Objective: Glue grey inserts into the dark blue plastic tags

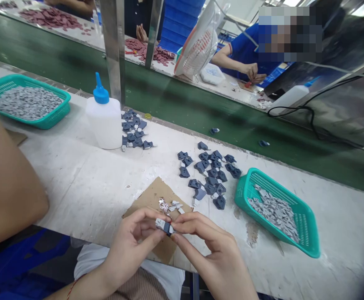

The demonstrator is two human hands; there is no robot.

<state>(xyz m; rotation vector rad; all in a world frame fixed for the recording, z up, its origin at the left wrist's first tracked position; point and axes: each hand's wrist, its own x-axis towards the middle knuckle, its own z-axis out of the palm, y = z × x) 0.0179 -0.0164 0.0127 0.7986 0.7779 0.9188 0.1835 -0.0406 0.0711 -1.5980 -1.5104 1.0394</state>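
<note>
Between my two hands is a small dark-blue and grey plastic part (164, 226), held just above the cardboard piece (157, 191). My left hand (138, 233) is closed, pinching the part's left side between thumb and forefinger. From the right, my right hand (205, 239) is closed too, its thumb and fingertips on the part's other end. On the cardboard behind my fingertips lie a few loose grey pieces (176, 206) and a shiny crumpled silvery item (163, 205) that I cannot name. Several dark-blue plastic parts (212, 171) are spread on the table beyond my right hand.
Green baskets of small grey pieces stand right (310, 233) and left (41, 121). A white blue-capped bottle (103, 121) stands beside more blue parts (133, 129). A neighbour's arm (10, 187) rests at left. Across the green conveyor belt (169, 100), other people handle small parts near a fan (197, 50).
</note>
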